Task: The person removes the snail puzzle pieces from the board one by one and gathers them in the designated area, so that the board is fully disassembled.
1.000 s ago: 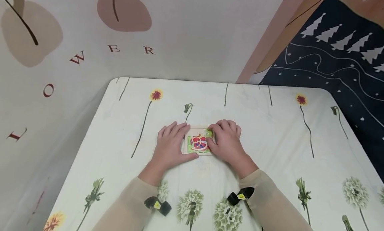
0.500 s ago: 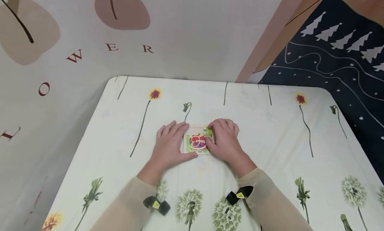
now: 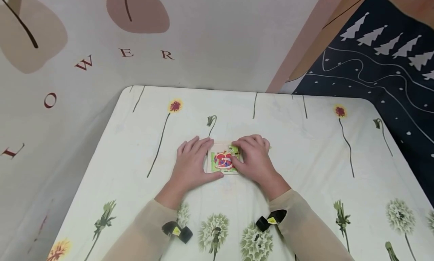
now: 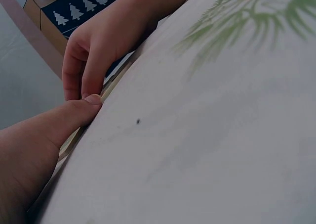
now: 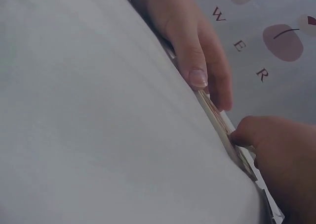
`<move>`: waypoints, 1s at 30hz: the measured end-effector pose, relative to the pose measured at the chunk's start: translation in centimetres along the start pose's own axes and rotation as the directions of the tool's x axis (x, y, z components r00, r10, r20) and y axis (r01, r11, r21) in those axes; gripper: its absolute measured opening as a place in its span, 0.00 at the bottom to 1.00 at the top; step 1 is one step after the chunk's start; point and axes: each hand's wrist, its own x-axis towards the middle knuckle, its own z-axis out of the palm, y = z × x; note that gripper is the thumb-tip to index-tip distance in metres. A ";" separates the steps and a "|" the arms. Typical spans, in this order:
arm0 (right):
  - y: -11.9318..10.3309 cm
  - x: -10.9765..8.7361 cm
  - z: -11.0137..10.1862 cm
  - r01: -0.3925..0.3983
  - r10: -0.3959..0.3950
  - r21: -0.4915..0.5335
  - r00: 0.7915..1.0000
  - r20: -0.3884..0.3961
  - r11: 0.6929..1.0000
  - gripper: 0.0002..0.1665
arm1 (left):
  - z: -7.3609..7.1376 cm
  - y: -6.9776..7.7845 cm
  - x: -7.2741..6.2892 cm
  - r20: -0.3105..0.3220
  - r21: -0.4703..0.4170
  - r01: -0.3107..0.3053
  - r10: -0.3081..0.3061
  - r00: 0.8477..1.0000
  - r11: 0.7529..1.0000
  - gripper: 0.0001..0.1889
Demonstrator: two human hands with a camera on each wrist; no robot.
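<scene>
A small square wooden puzzle board point(image 3: 210, 168) lies on the table between the two hands, with a red, green and purple picture in a pale frame. My left hand point(image 3: 191, 161) holds it from the left, index fingertip at the far left corner and thumb point(image 4: 81, 112) along the near edge. At the board's right part, my right hand point(image 3: 254, 155) pinches a green puzzle piece point(image 3: 233, 149) between thumb and index finger. That hand hides much of the piece and the board's right edge. From the right wrist view, the board's edge point(image 5: 215, 117) looks thin.
A white cloth with printed flowers covers the table point(image 3: 305, 148). Behind it stands a pale wall hanging point(image 3: 220, 46) with letters, and a dark panel with tree prints point(image 3: 383, 65) is at the right. Each sleeve carries a black wrist strap point(image 3: 177, 231).
My right index finger has shifted slightly left over the green piece, and the piece's top sits a little differently. My left hand stays in place on the board.
</scene>
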 end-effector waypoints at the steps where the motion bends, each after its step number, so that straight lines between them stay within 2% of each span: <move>1: 0.0 0.0 0.0 0.002 -0.002 -0.001 1.000 0.002 1.000 0.21 | 0.0 0.0 0.0 -0.002 -0.001 0.000 0.000 1.000 1.000 0.58; 9: 0.2 0.0 -0.2 0.001 -0.001 -0.013 1.000 -0.004 1.000 0.22 | -0.1 -0.1 0.0 0.001 -0.001 -0.002 0.002 1.000 1.000 0.58; 15: 0.6 -0.2 -0.3 -0.012 0.012 0.027 1.000 -0.020 1.000 0.23 | -0.2 -0.1 -0.1 -0.002 0.001 -0.007 0.007 1.000 1.000 0.58; 20: 1.3 -0.8 -0.8 -0.024 0.029 0.077 0.998 -0.062 0.997 0.21 | -0.3 -0.1 0.0 0.010 0.000 -0.012 0.012 1.000 1.000 0.59; 30: 2.8 -1.7 -1.5 -0.041 0.055 0.107 0.990 -0.132 0.993 0.22 | -0.1 -0.1 0.0 0.013 -0.009 -0.002 0.002 1.000 1.000 0.59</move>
